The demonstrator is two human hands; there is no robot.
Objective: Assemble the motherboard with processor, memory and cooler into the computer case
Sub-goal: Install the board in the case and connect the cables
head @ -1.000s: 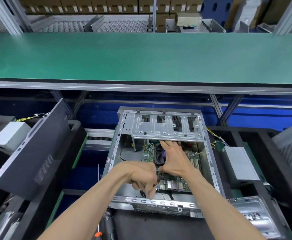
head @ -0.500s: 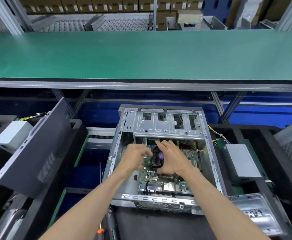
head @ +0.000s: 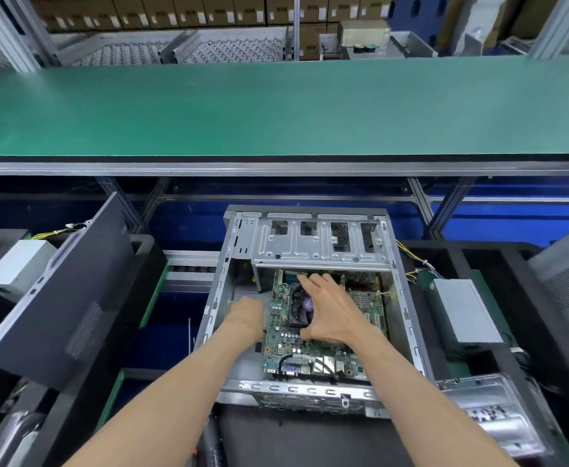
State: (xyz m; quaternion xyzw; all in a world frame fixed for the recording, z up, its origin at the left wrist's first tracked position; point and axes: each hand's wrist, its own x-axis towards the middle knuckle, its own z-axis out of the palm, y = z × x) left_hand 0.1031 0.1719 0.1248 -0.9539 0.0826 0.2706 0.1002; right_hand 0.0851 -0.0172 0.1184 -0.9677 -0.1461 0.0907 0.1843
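An open silver computer case [head: 408, 298] lies flat in front of me. Inside it sits the green motherboard [head: 296, 350], with a black cooler fan [head: 298, 308] on top. My right hand [head: 330, 315] is spread over the cooler: fingers reach past its far edge, and the thumb presses its near side. My left hand [head: 247, 313] is at the board's left edge with its fingers curled under; what they hold is hidden. A memory stick [head: 295, 274] shows just beyond my right fingertips, under the drive cage [head: 320, 244].
A grey power supply [head: 465, 311] with loose wires lies right of the case. A black side panel [head: 64, 291] leans at the left, another grey unit [head: 17, 264] behind it. A metal panel [head: 492, 416] lies at the near right. A green bench [head: 276, 109] spans the back.
My left hand moved from the case's near edge out to the board's left side. The right hand stayed on the cooler and the board shifted slightly deeper into the case.
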